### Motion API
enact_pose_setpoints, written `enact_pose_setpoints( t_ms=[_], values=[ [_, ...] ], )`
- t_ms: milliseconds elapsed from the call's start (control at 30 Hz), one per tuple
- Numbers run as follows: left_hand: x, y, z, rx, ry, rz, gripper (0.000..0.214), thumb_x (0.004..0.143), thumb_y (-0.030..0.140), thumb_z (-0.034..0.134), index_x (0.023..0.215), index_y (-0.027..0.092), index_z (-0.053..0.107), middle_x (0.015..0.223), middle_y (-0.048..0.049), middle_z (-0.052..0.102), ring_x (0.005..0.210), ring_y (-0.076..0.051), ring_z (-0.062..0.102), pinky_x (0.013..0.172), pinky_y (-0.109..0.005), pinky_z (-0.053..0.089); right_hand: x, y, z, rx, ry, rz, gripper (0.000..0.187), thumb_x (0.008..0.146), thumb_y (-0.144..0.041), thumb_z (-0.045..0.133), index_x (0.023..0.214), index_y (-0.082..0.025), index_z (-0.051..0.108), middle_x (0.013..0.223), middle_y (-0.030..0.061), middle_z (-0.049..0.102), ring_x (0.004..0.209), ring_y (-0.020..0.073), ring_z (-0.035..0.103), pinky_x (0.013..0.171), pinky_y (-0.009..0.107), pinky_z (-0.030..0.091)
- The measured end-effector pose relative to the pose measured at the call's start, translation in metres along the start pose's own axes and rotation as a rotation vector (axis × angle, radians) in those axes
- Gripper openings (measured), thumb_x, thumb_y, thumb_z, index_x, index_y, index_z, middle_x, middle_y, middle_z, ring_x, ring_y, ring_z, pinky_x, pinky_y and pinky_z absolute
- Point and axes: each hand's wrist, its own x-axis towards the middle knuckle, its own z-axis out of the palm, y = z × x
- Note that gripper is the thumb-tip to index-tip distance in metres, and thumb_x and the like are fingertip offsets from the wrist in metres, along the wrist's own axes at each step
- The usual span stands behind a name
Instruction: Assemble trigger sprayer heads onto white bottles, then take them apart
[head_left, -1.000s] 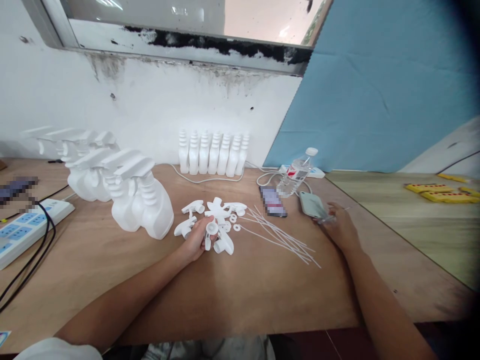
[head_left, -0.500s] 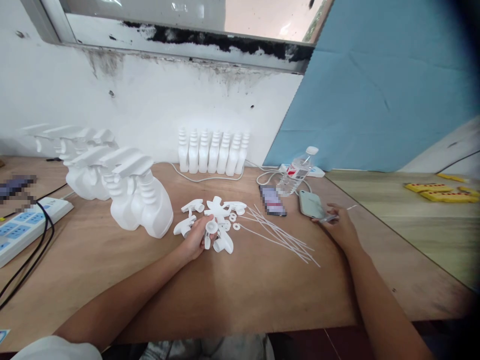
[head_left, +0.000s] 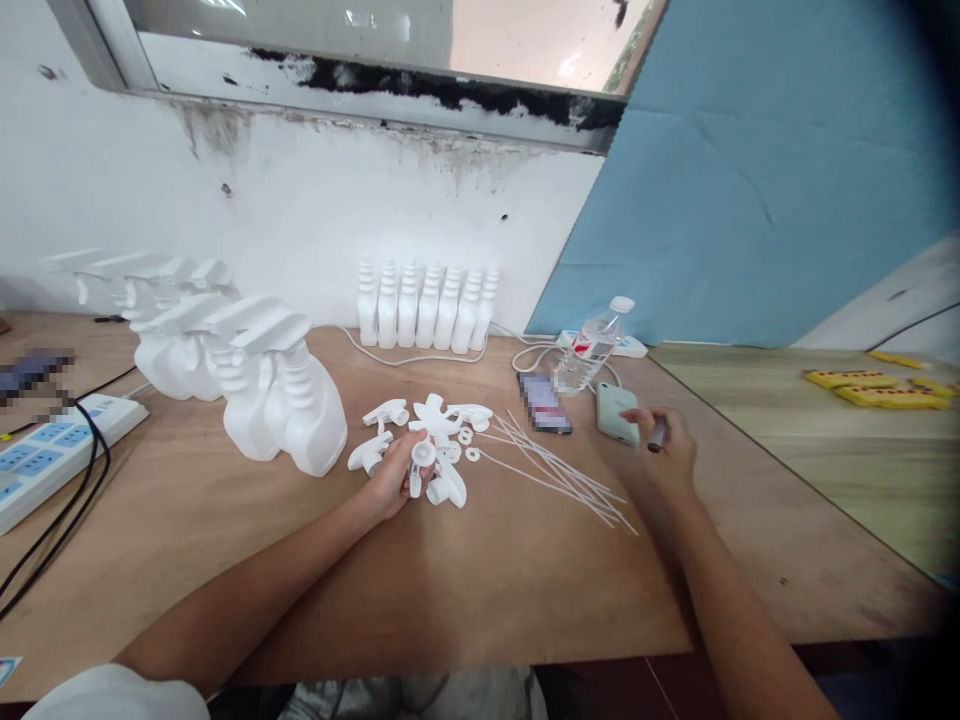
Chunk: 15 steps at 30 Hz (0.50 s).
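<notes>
My left hand (head_left: 391,476) is closed around a white trigger spray head (head_left: 422,458), its round collar facing me. Loose white spray heads (head_left: 448,486) lie around that hand on the wooden table. Several small white ring washers (head_left: 472,454) rest close by, next to a bundle of thin white tubes (head_left: 559,470). Above the table at the right, my right hand (head_left: 673,450) has its fingers curled round a small dark object (head_left: 658,435), partly blurred, whose kind I cannot make out. A pale green phone (head_left: 618,413) lies just left of that hand.
White bottles with spray heads (head_left: 285,410) stand at the left, and a row of bare white bottles (head_left: 428,308) is against the wall. A clear plastic bottle (head_left: 589,350) stands behind a second phone (head_left: 545,402). A power strip (head_left: 56,450) with black cables lies far left.
My right hand has drawn back slightly toward me and left, off the phone's edge. A shiny clear item at its fingers no longer shows; a dark object does. My left hand has stayed put.
</notes>
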Motion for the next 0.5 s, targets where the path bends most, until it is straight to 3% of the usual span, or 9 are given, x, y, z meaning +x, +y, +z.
enact_pose_setpoints(
  t_ms=[167, 267, 367, 500],
  values=[
    [-0.001, 0.000, -0.001, 0.016, -0.012, 0.013, 0.044, 0.081, 0.054, 0.058, 0.064, 0.017, 0.041, 0.046, 0.0046, 0.042, 0.031, -0.003, 0.024, 0.033, -0.020, 0.012, -0.021, -0.105, 0.030, 0.177, -0.307, -0.195, 0.033, 0.092, -0.048, 0.045, 0.079, -0.022, 0.062, 0.077, 0.0049, 0.067, 0.069, 0.0197, 0.062, 0.066, 0.032, 0.049],
    [-0.002, 0.000, 0.000, 0.020, 0.002, 0.032, 0.044, 0.081, 0.056, 0.057, 0.069, 0.017, 0.044, 0.048, 0.0047, 0.044, 0.032, -0.004, 0.027, 0.034, -0.019, 0.012, -0.032, -0.148, 0.055, 0.241, -0.543, -0.311, 0.031, 0.094, -0.046, 0.044, 0.078, -0.025, 0.061, 0.073, 0.0016, 0.065, 0.062, 0.0175, 0.059, 0.059, 0.031, 0.046],
    [-0.001, -0.003, 0.000, 0.009, 0.025, 0.095, 0.048, 0.081, 0.064, 0.053, 0.080, 0.016, 0.046, 0.051, 0.0039, 0.048, 0.034, -0.005, 0.030, 0.034, -0.019, 0.013, -0.039, -0.159, 0.079, 0.253, -0.607, -0.340, 0.024, 0.093, -0.045, 0.048, 0.083, -0.025, 0.057, 0.074, 0.0017, 0.062, 0.066, 0.0175, 0.057, 0.063, 0.031, 0.046],
    [-0.001, -0.009, -0.006, 0.097, 0.058, 0.277, 0.049, 0.078, 0.061, 0.060, 0.100, 0.020, 0.042, 0.060, 0.0059, 0.053, 0.037, -0.007, 0.039, 0.035, -0.018, 0.024, -0.042, -0.136, 0.093, 0.228, -0.639, -0.409, 0.018, 0.090, -0.041, 0.054, 0.084, -0.025, 0.048, 0.090, 0.0042, 0.064, 0.083, 0.0214, 0.058, 0.078, 0.036, 0.047]
  ],
)
